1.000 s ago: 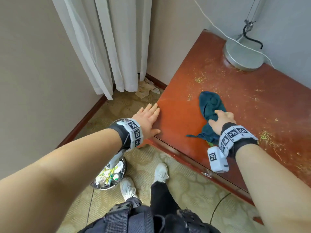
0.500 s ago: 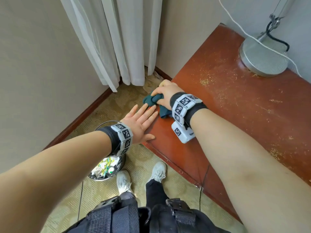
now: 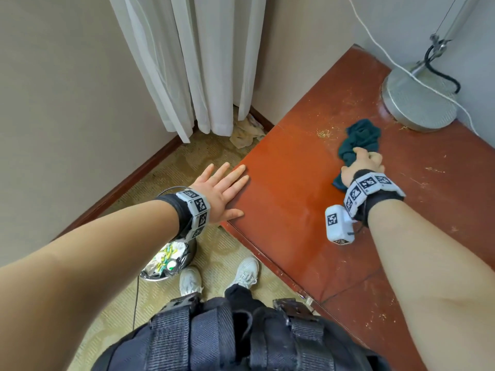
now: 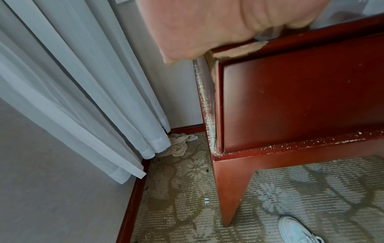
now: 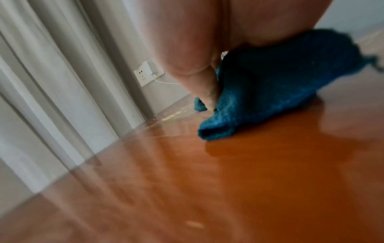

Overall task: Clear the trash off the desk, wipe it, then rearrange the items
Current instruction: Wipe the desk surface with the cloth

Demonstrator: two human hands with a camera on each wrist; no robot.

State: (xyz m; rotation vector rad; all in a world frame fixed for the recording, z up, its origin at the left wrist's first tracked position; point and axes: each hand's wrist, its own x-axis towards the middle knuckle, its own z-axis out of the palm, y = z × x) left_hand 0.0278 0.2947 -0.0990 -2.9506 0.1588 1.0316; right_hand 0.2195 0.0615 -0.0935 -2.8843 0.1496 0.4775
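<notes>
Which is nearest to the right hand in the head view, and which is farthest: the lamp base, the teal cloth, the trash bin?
1. teal cloth: gripped by the right hand on the desk.
2. lamp base: beyond the hand, at the desk's back by the wall.
3. trash bin: on the floor, below the left forearm.

white curtain, wall socket

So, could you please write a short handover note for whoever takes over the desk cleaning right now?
Left hand: flat and open, resting on the desk's near left corner.
Right hand: gripping the teal cloth on the desktop, near the lamp base.
Done: the left part looks wiped and glossy; trash sits in the bin on the floor.
Left: crumbs by the cloth, around the lamp base and on the right side; then rearranging.
</notes>
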